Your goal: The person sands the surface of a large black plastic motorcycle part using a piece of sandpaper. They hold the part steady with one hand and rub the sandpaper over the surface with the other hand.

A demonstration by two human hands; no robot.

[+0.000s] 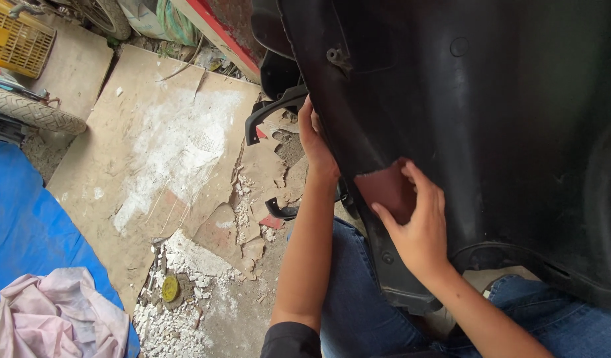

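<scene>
The right hand (421,229) pressed a small reddish-brown pad (387,191) flat against the black panel (491,119), fingers spread over the pad's right and lower edges, thumb lying under it. The pad (it looked like sandpaper or a cloth scrap, I could not tell which) sat on the panel's lower left face, just left of the fingertips and close to the panel's edge.

The left hand (314,136) gripped that same edge higher up, above and left of the pad, fingers curled round behind the panel so their tips were hidden; how tightly they closed could not be told. Its forearm ran straight down toward the jeans (355,298), on which the panel's bottom end rested.

Left of the left hand a black bracket (269,109) stuck out from the panel. Farther left, well apart from both hands, lay a worn board (153,152), broken rubble (179,292), a blue tarp (27,225), a pink cloth (54,318) and a tyre (34,113).
</scene>
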